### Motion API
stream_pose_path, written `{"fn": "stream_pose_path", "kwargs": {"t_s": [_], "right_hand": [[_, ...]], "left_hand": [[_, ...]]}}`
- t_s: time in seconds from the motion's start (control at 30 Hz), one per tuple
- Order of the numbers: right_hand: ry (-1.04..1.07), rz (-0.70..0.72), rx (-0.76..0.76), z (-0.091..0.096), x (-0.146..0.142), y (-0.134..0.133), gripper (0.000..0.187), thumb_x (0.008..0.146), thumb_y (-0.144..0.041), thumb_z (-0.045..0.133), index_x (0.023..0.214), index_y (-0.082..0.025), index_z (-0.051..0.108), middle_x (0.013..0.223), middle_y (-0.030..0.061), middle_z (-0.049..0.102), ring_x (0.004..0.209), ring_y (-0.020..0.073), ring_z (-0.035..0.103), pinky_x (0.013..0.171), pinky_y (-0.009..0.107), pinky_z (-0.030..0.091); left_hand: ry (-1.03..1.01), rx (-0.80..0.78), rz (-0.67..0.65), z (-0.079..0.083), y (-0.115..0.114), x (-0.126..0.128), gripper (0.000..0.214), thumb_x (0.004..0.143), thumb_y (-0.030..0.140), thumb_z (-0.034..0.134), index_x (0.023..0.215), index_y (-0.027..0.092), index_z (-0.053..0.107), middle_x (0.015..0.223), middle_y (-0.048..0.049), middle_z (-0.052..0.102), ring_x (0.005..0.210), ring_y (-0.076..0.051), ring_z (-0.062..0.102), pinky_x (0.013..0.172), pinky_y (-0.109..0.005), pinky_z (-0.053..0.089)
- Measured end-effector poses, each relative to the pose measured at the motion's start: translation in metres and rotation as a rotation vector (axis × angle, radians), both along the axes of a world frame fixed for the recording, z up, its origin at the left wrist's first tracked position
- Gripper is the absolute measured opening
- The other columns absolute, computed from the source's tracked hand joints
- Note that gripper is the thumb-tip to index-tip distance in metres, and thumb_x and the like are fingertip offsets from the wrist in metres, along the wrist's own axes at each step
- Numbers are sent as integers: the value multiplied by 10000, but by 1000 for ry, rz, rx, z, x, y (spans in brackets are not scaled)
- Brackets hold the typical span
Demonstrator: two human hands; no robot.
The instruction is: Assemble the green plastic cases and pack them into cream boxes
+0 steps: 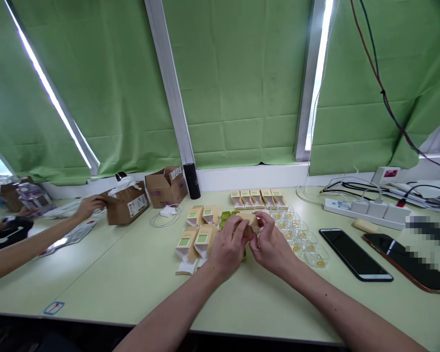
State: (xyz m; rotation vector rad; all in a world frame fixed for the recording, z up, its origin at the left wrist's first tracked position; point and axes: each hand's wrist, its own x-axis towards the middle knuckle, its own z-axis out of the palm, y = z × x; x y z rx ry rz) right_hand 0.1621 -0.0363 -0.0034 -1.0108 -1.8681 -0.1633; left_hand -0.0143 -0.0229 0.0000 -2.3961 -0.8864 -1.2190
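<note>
Between my two hands is a small tan cardboard box (252, 224). The fingers of my left hand (228, 247) close on its left side, and my right hand (273, 247) pinches its right edge. Partly hidden behind my hands are small green containers (225, 215). Left of them stand several tan boxes with green labels (201, 239), some with white flaps open toward me. A row of similar boxes (256, 198) is farther back. To the right sit several clear plastic cups (297, 234) with something yellow-orange in each.
A black phone (355, 254) and a second phone (407, 259) lie at right, below a white power strip (363, 212). A black cylinder (191, 181) and a brown carton (166, 188) stand at the back. At left, another person's hand (91, 205) touches an open carton (126, 205).
</note>
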Motion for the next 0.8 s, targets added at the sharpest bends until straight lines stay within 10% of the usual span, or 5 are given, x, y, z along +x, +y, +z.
{"fn": "stream_pose_path", "kwargs": {"t_s": [0.47,0.63,0.8], "right_hand": [[124,93,4,4,8,6,506,974,-114,409,1420,-241,208,1265,175,612,877,239,721,705,427,617],[129,57,212,24,12,-5,477,993,-159,511,1395,-272,280,1424,198,504,1314,330,580,966,594,584],[62,58,336,35,11,-20,432,953,-126,580,1332,-254,417,1206,145,535,1143,317,580,896,544,582]], "left_hand": [[-92,-95,-28,-2,2,-2,546,971,101,581,1484,217,435,1362,-162,587,1309,-299,604,1056,-487,590],[-229,-191,-49,-2,5,-3,542,958,140,627,1454,239,432,1365,-153,580,1290,-296,606,1053,-499,580],[-321,-241,-26,-5,8,-2,493,942,155,643,1392,253,466,1342,-129,592,1300,-290,593,1031,-477,578]]}}
